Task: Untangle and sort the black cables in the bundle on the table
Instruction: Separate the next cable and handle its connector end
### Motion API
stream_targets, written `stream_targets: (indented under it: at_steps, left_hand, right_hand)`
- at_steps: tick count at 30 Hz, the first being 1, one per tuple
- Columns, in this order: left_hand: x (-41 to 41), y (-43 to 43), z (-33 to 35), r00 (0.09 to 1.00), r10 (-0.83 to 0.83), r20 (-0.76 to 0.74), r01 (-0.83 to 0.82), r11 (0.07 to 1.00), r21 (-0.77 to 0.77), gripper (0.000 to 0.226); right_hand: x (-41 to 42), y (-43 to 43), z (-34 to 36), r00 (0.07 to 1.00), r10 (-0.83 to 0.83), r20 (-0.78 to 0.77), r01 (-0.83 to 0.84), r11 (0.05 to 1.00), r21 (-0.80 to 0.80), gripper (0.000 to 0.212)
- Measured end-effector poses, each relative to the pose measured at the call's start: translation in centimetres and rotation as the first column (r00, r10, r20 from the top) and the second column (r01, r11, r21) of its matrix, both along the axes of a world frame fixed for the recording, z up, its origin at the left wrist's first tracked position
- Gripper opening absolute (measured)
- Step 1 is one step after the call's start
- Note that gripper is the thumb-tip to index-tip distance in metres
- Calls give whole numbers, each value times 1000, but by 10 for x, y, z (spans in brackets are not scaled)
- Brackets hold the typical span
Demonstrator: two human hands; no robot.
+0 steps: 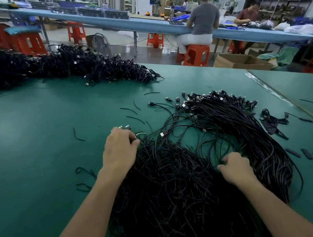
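green table (32, 149) | left hand (119, 146) pinches cables (127, 126) | right hand (235, 168) apparently grips bundle (173, 188)

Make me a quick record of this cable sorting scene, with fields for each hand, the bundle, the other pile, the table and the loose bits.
left hand: grips a few plug ends at the bundle's left edge
right hand: fingers curled into strands near the bundle's middle
bundle: tangled black cables, many plugs fanned out at its far right
far pile: more black cables along the table's far edge
table: green surface
loose pieces: short black strips scattered right of the bundle
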State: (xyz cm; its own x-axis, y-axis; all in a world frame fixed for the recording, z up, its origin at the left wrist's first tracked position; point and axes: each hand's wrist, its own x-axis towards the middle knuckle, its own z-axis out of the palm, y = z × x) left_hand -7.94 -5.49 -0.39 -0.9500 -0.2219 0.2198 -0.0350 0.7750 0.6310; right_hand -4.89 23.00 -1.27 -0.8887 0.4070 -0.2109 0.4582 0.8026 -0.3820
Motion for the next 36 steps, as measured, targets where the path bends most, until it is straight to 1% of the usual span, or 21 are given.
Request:
stream_targets:
  at_steps: [3,5,7,9,11,13,14,15,17,20,21,22,24,25,28,29,30,32,33,34,36]
  left_hand:
    - [0,2,-5,999,18,29,-15,996,-83,20]
    - [1,3,-5,999,35,29,-31,993,-118,24]
    - [6,5,-6,998,53,-40,-58,988,-140,27]
    - [12,12,-4,982,47,-184,-75,986,-148,23]
    - [16,21,2,960,-12,-280,-28,990,-140,14]
    - [19,31,9,948,-108,-300,77,991,-112,9]
    - [21,37,12,942,-149,-301,128,988,-90,9]
    - [23,42,14,935,-185,-303,172,983,-70,9]
    - [27,54,18,928,-257,-269,256,966,-40,14]
    - [35,70,23,900,-390,-192,398,917,4,28]
    - [37,75,24,887,-427,-176,434,901,-1,33]
    - [38,80,24,874,-460,-157,464,886,-7,40]
    - [40,92,25,857,-505,-99,509,861,18,57]
    - [41,98,26,851,-519,-84,523,851,48,63]
    - [42,110,31,816,-562,-135,575,813,94,55]
    - [41,111,29,799,-580,-157,598,795,100,49]
    - [41,112,26,791,-590,-162,611,773,169,45]
    - [42,109,25,806,-567,-170,578,689,438,25]
    - [41,108,27,839,-501,-212,533,679,504,18]
    - [36,105,28,877,-407,-257,480,697,532,20]
    - [28,96,32,935,-211,-286,345,734,585,30]
  right_hand:
    - [-9,2,4,995,-101,9,101,975,-197,32]
    - [-9,4,10,992,-122,13,121,958,-260,9]
    - [-10,10,12,990,-141,8,137,954,-266,22]
    - [-8,14,15,994,-112,-7,106,960,-259,22]
    - [-7,19,16,997,-66,-26,60,981,-184,24]
    - [-4,21,21,998,-28,-49,22,993,-119,30]
    - [-4,21,23,998,-16,-68,5,987,-162,30]
    - [-3,19,26,996,-15,-93,-10,963,-269,29]
    - [-2,13,33,989,-50,-140,-28,862,-506,31]
    - [0,2,48,972,-132,-194,-30,751,-660,33]
    - [3,-2,55,964,-128,-235,-60,751,-657,31]
    - [8,-7,62,948,-84,-306,-124,789,-602,29]
    - [22,-20,76,876,78,-475,-286,878,-383,30]
    - [32,-29,84,816,165,-554,-367,889,-275,33]
    - [61,-59,105,616,367,-697,-592,800,-101,34]
    - [69,-67,110,573,423,-702,-651,755,-76,32]
    - [75,-74,112,538,474,-698,-705,706,-64,31]
    - [84,-81,115,478,532,-699,-791,606,-79,30]
    - [86,-80,116,466,529,-709,-813,573,-106,30]
    - [87,-76,117,467,501,-729,-816,562,-136,31]
    - [85,-65,119,479,379,-792,-767,620,-167,32]
